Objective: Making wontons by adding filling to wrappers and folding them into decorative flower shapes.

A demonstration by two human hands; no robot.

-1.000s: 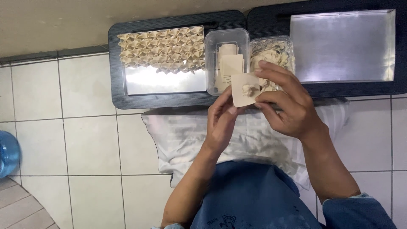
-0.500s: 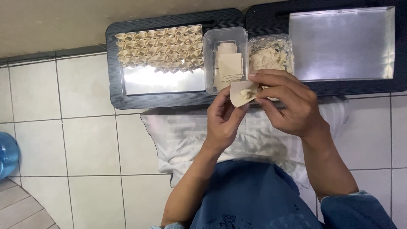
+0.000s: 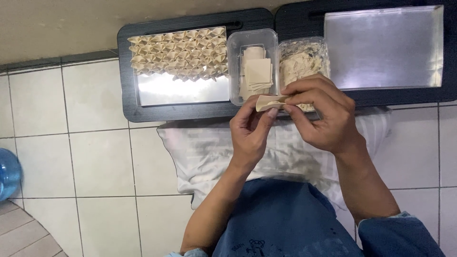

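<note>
A pale dumpling wrapper (image 3: 269,102), folded over its filling, is pinched between my left hand (image 3: 250,131) and my right hand (image 3: 323,114), just in front of the containers. Behind it stands a clear tub of square wrappers (image 3: 257,74) and a clear tub of minced filling (image 3: 302,59). Rows of folded dumplings (image 3: 178,52) fill the far half of a metal tray (image 3: 181,90) on the left.
A second, bare metal tray (image 3: 385,47) sits on a black board (image 3: 295,21) at the right. A white cloth (image 3: 200,152) lies across my lap over white floor tiles. A blue water bottle (image 3: 8,173) is at the left edge.
The flat wrapper with filling on it has been folded shut between my fingers. Both hands stayed in front of the tubs.
</note>
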